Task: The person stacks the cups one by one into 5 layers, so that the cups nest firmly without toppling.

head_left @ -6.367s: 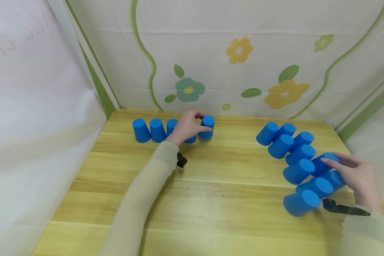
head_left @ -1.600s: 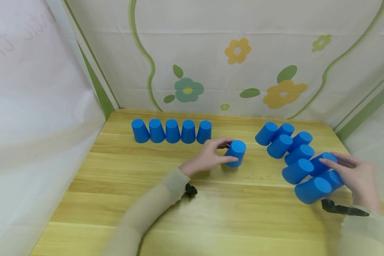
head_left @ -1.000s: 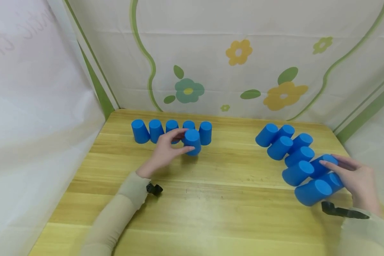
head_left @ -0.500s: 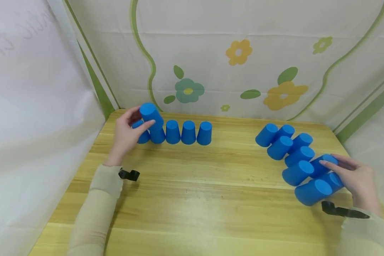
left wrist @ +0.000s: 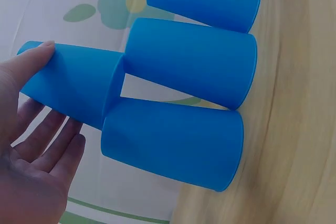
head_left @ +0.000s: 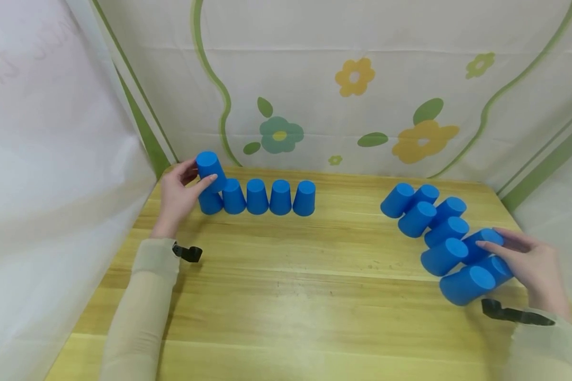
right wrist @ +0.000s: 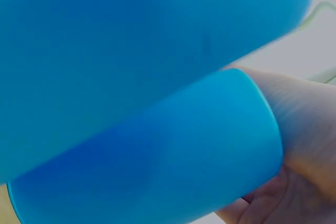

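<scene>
My left hand (head_left: 173, 196) pinches an upside-down blue cup (head_left: 209, 172) between thumb and fingers at the left end of a row of cups. In the left wrist view, the held cup (left wrist: 73, 80) has its rim at the tops of the two end cups, the outermost cup (left wrist: 173, 142) and its neighbour (left wrist: 191, 59); whether it bears on both I cannot tell. At the right, my right hand (head_left: 536, 264) grips a blue cup (head_left: 481, 244) within a cluster. The right wrist view is mostly filled by a near cup (right wrist: 121, 51), with my palm behind another cup (right wrist: 173, 150).
Three more upside-down cups continue the row, ending with a cup (head_left: 304, 198) at its right. Several cups, including a front cup (head_left: 467, 286), crowd around my right hand. The wooden table (head_left: 286, 317) meets a flowered curtain (head_left: 314, 106) at the back.
My left hand set a cup at the row's right end, took the cluster's front cup, and carried it left above the row to its left end. My right hand stayed in place.
</scene>
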Demonstrator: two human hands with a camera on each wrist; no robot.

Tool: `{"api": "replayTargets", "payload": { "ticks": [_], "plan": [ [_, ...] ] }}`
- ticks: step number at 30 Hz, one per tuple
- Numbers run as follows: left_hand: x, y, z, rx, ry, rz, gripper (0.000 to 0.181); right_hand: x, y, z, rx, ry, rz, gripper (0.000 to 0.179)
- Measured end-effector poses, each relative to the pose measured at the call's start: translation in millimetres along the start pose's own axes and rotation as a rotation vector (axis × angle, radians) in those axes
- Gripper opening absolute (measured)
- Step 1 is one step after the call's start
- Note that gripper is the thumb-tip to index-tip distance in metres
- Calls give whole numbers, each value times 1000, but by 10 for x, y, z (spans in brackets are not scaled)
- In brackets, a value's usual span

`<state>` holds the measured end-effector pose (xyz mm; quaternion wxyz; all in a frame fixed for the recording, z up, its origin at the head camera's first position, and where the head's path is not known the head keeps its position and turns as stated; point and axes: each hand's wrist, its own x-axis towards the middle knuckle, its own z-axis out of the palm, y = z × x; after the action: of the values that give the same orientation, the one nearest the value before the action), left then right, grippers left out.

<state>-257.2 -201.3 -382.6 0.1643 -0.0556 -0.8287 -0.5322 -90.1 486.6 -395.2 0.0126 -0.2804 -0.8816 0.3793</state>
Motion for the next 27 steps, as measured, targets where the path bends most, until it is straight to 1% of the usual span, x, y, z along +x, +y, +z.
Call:
{"api": "replayTargets", "payload": {
  "ticks": [4,6,9,12,14,17,19,21,24,27],
  "plan": [
    [5,-36,1,18,0,1,68,2,10,-10,-35,5,-45,90],
    [9,-42,7,25,-3,3,68,-5,10,-20,-39,14,-54,89],
    [14,-49,12,26,-5,5,68,-38,-34,-50,-16,35,-53,89],
    [20,-48,11,30,-2,-1,69,-97,-130,-111,30,62,-58,87],
    [25,-46,8,33,-1,-5,69,-145,-208,-160,72,85,-67,83],
    [31,-46,7,34,-6,-12,70,-224,-340,-237,109,118,-95,77],
    [33,-45,6,30,-11,-17,70,-281,-444,-283,136,140,-125,72],
    [35,-42,3,28,-16,-21,71,-328,-560,-320,166,163,-173,67],
    [37,-42,-4,24,-21,-24,71,-409,-756,-350,205,188,-227,63],
    [39,-43,-9,24,-25,-21,72,-501,-974,-327,228,191,-252,62]
  ]
}}
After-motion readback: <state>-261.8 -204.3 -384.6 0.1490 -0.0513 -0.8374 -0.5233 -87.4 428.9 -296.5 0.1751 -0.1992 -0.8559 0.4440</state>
